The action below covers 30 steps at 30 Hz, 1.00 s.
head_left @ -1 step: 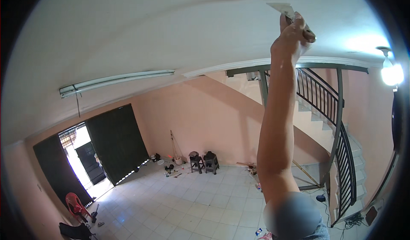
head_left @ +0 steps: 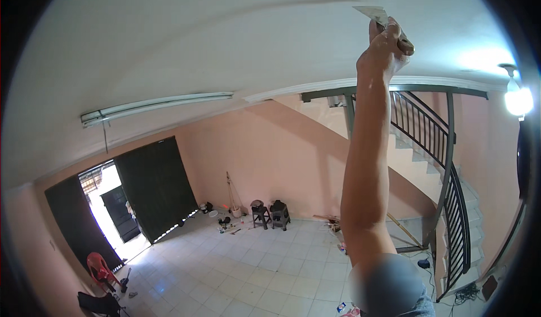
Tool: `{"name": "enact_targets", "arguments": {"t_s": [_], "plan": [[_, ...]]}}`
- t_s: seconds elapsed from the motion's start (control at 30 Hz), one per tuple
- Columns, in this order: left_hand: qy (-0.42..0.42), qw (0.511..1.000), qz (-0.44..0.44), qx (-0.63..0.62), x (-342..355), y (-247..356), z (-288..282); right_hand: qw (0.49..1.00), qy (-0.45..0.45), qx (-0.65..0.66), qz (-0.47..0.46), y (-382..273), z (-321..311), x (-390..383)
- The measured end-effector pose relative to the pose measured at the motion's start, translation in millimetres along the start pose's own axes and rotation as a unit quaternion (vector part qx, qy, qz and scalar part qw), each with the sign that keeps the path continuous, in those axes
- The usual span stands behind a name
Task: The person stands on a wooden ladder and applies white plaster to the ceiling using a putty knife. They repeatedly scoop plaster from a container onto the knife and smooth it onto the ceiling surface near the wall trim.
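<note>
My right arm stretches straight up, and my right hand is closed round the handle of a putty knife. Its flat, pale blade points up and left from my fingers, at the white ceiling. Whether the blade's edge touches the ceiling I cannot tell. The rounded handle end sticks out at the right of my fist. A faint darker curved band runs across the ceiling to the left of the blade. My left hand is out of sight.
A tube light fixture and a glowing bulb hang overhead. Stairs with a black railing stand right. Dark stools and scattered tools line the far wall. A red chair sits near the dark door; cables lie lower right.
The putty knife and my right hand sit very slightly lower in the picture. The whole room has shifted a little with the view; the grip is the same.
</note>
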<state>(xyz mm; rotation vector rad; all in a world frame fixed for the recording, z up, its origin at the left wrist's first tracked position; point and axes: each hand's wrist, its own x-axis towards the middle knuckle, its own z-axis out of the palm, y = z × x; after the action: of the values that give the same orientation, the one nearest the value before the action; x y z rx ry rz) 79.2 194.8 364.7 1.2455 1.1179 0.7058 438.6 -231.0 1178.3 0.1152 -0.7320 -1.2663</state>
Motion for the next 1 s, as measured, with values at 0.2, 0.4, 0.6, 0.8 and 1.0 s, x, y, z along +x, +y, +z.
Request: {"name": "enact_targets", "arguments": {"t_s": [0.2, 0.4, 0.6, 0.8, 1.0], "plan": [[-0.006, 0.957, 0.238, 0.167, -26.9, 10.6, 8.3, 0.867, -0.205, -0.346, -0.294, 30.7, -28.6, 59.6], [0.031, 0.946, 0.291, 0.141, -44.6, -3.2, -20.2, 0.977, -0.193, 0.018, 0.092, -86.0, -63.4, -87.9], [0.04, 0.989, -0.003, -0.146, -116.8, 118.2, 20.6, 0.92, -0.075, -0.121, 0.366, -103.9, -220.0, -236.7], [-0.08, 0.993, 0.067, -0.057, -128.4, 177.6, 38.0, 0.794, 0.083, -0.119, 0.591, -140.5, -285.1, -336.6], [-0.218, 0.961, 0.151, -0.075, -159.6, 293.1, 82.3, 0.765, 0.041, -0.043, 0.641, -147.2, -297.6, -356.8]]}}
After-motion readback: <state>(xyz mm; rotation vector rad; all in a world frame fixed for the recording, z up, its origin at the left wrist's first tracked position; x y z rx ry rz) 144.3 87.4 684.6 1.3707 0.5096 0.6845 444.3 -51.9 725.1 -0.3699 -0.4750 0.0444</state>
